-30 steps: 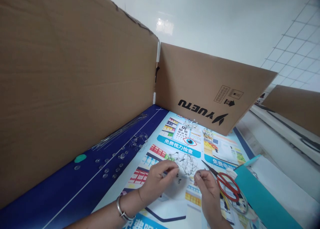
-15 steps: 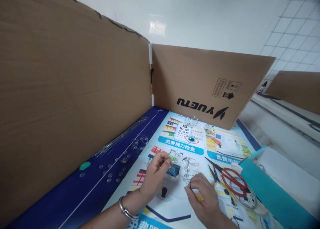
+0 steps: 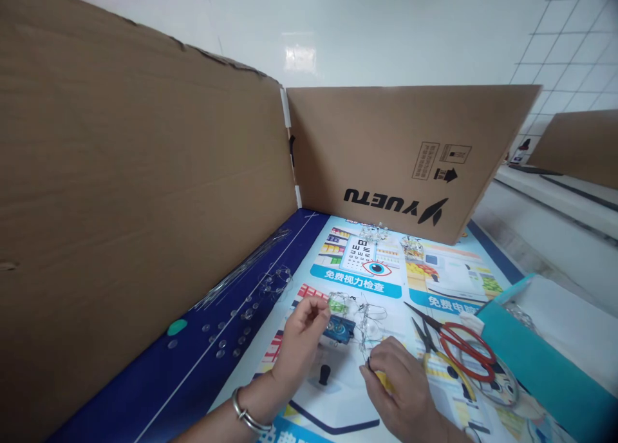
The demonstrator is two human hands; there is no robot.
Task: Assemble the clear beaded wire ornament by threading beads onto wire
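My left hand (image 3: pixel 305 330), with a metal bangle at the wrist, is closed in a pinch on thin beaded wire. To its right, my right hand (image 3: pixel 403 386) pinches the lower end of the same strand. Clear beads and loops of the beaded wire (image 3: pixel 364 324) spread between and above the hands, over the printed mat. What exactly lies between the left fingertips is partly hidden. Red-handled scissors (image 3: pixel 466 346) and yellow-handled pliers (image 3: pixel 447 366) lie right of my right hand.
Loose clear beads (image 3: pixel 221 344), a green piece (image 3: pixel 177 327) and straight wires (image 3: pixel 241 270) lie at left. Finished-looking wire clusters (image 3: pixel 374 232) sit near the back cardboard panel (image 3: pixel 386 147). A teal box (image 3: pixel 535 359) stands at right, beside a wire coil (image 3: pixel 509 395).
The view has shifted slightly, so the tabletop things appear farther right. Both hands keep their pinch, and the beaded wire between them has hardly moved.
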